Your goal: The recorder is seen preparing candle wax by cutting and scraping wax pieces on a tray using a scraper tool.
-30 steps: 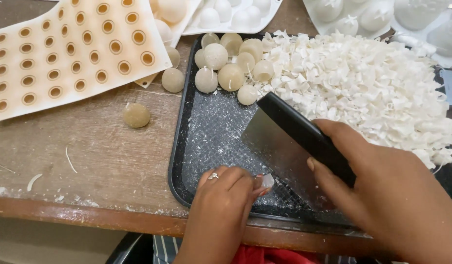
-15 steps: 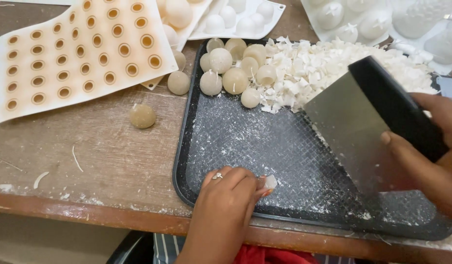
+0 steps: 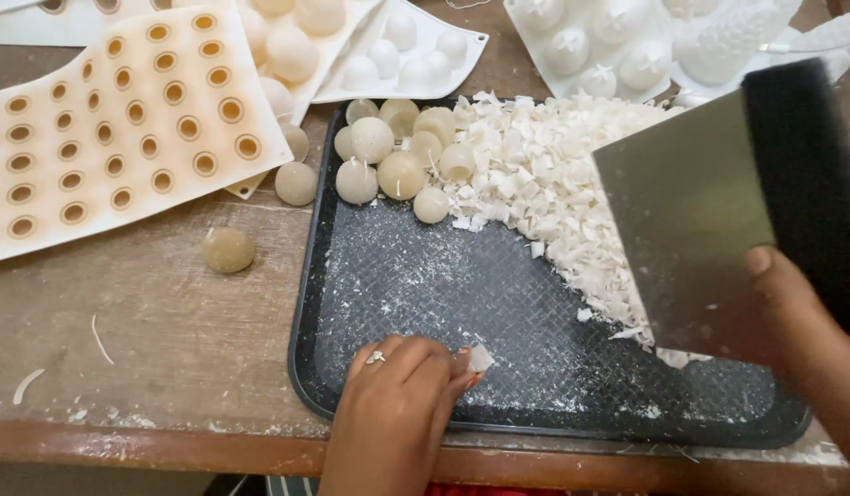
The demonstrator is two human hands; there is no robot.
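Observation:
My left hand [image 3: 397,390], a ring on one finger, rests on the near part of the black tray [image 3: 307,303] and pinches a small white wax piece [image 3: 480,357] against the tray floor. My right hand [image 3: 810,340] grips a metal bench scraper [image 3: 691,220] by its black handle [image 3: 810,174], lifted well above the tray's right side, blade tilted down. A heap of white wax shavings [image 3: 544,174] fills the tray's far right. Several round wax ball candles [image 3: 388,152] cluster at the tray's far left corner.
A cream silicone mould sheet with ringed holes [image 3: 122,119] lies on the wooden table at left. One tan wax ball [image 3: 228,250] and another paler ball [image 3: 296,183] sit loose on the table. White moulds [image 3: 397,46] holding candles line the back. The table edge [image 3: 168,445] runs close in front.
My right hand has raised the scraper up and to the right, away from the wax piece, uncovering the tray floor. My left hand keeps holding the small wax piece in place.

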